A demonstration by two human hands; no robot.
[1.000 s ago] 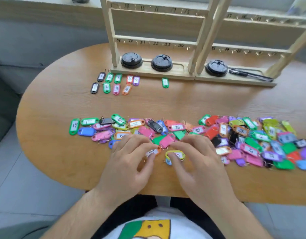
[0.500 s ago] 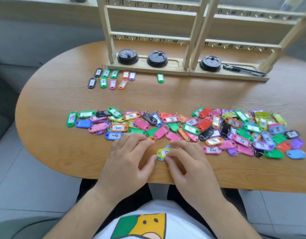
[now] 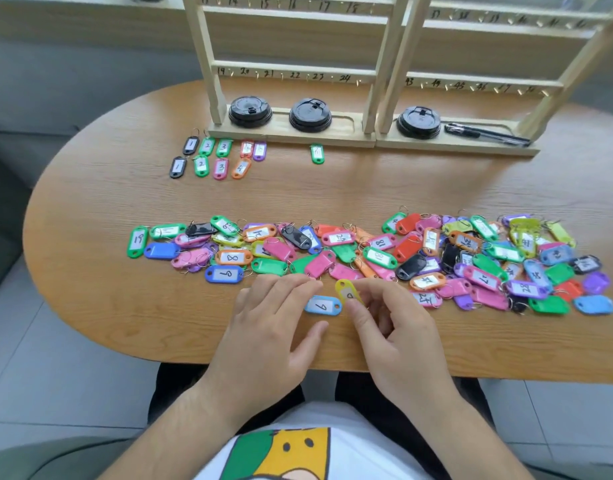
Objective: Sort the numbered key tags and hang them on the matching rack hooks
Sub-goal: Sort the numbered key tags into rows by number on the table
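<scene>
A long pile of key tags [image 3: 367, 254] runs across the wooden worktop [image 3: 90, 299], and everything here is placed from it. At the pile's left end lies a green tag marked 19 [image 3: 137, 241]. Beyond the pile, towards its left half, two short rows of sorted tags [image 3: 211, 155] lie face up, the near row reading 1, 2, 3, 4. A lone green tag [image 3: 317, 154] lies to their right.

On the near side of the pile, about midway along, the left hand [image 3: 274, 327] lies flat on the worktop. Its fingers are straight and released, with the tips at the pile's near edge. Just right of them a light blue tag marked 9 [image 3: 322, 305] lies alone, apart from the pile. Beside it the right hand [image 3: 398, 337] pinches a yellow tag [image 3: 348, 292] between thumb and forefinger, and the tag is tilted up off the worktop.

Behind the pile stands the wooden rack [image 3: 367, 126], its rungs numbered above small hooks. Three black lids [image 3: 249, 111] sit on its base, and towards the right end lies a black pen [image 3: 485, 133].
</scene>
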